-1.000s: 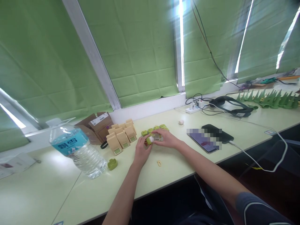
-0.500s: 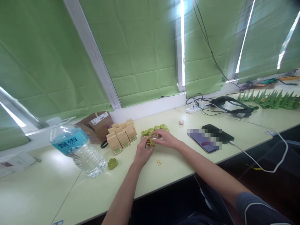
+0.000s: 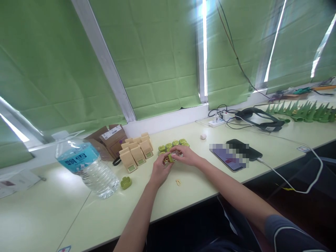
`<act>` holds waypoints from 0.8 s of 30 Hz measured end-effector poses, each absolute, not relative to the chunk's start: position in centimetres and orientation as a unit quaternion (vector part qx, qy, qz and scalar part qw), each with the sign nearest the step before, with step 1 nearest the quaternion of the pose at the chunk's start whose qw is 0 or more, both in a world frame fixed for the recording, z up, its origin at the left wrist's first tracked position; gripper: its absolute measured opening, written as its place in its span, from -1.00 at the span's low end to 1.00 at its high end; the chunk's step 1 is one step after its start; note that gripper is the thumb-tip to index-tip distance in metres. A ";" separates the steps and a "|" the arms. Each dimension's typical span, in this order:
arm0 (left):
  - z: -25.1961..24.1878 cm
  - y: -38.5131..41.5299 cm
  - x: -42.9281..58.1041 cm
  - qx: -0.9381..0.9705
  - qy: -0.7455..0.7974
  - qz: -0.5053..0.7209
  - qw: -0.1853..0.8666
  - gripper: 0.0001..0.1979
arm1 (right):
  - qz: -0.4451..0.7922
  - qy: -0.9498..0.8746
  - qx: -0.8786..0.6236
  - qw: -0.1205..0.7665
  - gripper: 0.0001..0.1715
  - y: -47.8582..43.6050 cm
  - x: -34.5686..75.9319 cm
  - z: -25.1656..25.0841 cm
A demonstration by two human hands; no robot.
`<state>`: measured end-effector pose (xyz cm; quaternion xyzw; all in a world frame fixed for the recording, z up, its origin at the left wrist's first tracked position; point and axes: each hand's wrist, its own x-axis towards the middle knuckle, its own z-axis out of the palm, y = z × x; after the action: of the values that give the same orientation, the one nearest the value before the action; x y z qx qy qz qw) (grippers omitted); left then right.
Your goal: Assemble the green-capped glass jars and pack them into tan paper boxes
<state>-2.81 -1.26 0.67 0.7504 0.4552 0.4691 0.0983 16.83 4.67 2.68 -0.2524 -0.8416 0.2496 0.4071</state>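
Observation:
Both hands meet at the middle of the table around a small green-lidded clear container (image 3: 171,158). My left hand (image 3: 160,167) is closed on its left side, and my right hand (image 3: 182,155) pinches it from the right and above. The fingers hide much of it. Just behind stand several similar small green-topped containers (image 3: 175,142) in a cluster, partly covered by my hands. A small yellow loop-shaped piece (image 3: 178,182) lies on the table in front of my hands. Left of my forearm sits a green flower-shaped cup (image 3: 126,183).
Several beige bag-shaped pieces (image 3: 138,154) stand left of the cluster, beside a cardboard box (image 3: 111,141). A large water bottle (image 3: 88,168) leans at the left. Rightward are a phone (image 3: 228,159), a black device on a white cable (image 3: 245,150), a black headset (image 3: 259,119) and green cones (image 3: 309,111).
The green-lidded container has turned and shifted slightly to the right in my fingers. Both hands stay in nearly the same place.

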 end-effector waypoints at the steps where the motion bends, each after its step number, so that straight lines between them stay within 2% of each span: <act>1: 0.6 -1.2 -2.8 0.749 0.456 0.471 0.098 -0.61 | 0.250 -0.840 -0.254 0.408 -0.68 4.7 16.8 2.6; 15: 1.1 -1.6 -2.4 0.755 0.445 0.472 0.095 -0.60 | 0.247 -0.847 -0.253 0.397 -0.72 4.6 16.8 2.7; 24: 1.2 -1.7 -2.4 0.755 0.438 0.474 0.114 -0.50 | 0.233 -0.859 -0.235 0.391 -0.72 4.0 16.7 3.3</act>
<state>-2.36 -1.69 1.16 0.7554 0.4383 0.4735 0.1143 16.75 3.96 3.28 -0.2349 -0.8587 0.2328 0.3915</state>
